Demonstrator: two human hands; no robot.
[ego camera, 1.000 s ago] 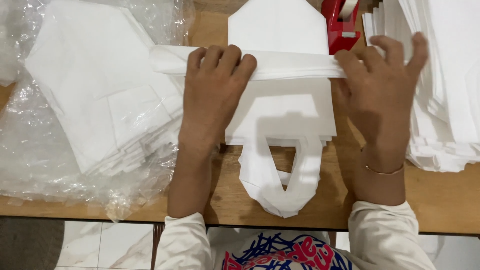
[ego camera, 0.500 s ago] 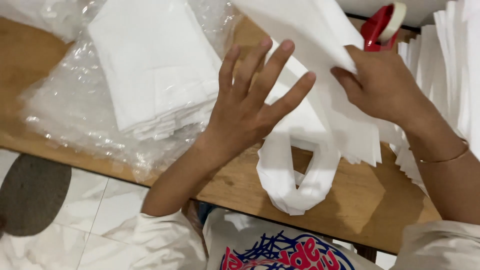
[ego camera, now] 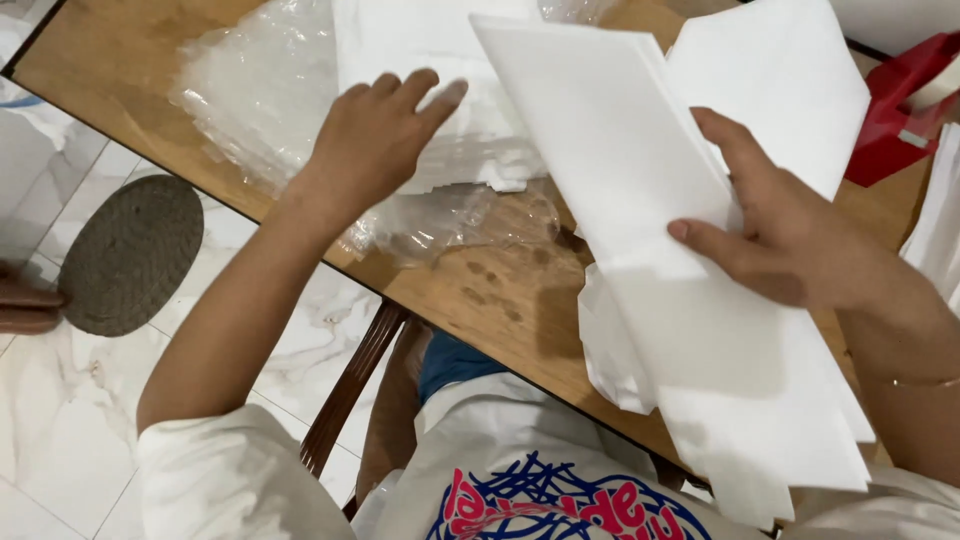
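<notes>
- A round woven mat [ego camera: 130, 255] lay on the marble floor tiles [ego camera: 60, 420], far out to the left of the left hand and below the table edge.
- Crumpled clear plastic wrap [ego camera: 255, 95] spread across the wooden table [ego camera: 480, 290], under and around the left hand.
- The left hand [ego camera: 375, 135] lay palm-down, fingers spread apart and gripping nothing, resting on a stack of white folded bags [ego camera: 420, 60] that sat on the plastic wrap.
- Right of that hand, a white non-woven bag [ego camera: 640, 210] was lifted above the table, tilted, its lower end hanging past the near table edge.
- The right hand [ego camera: 790, 245] was clamped on this bag from its right side, thumb over the top face, the other fingers hidden beneath.
- Beyond the right hand, to its upper right, stood a red tape dispenser [ego camera: 890, 110].
- More white sheets [ego camera: 935, 220] lay at the right border, just beside the right wrist.
</notes>
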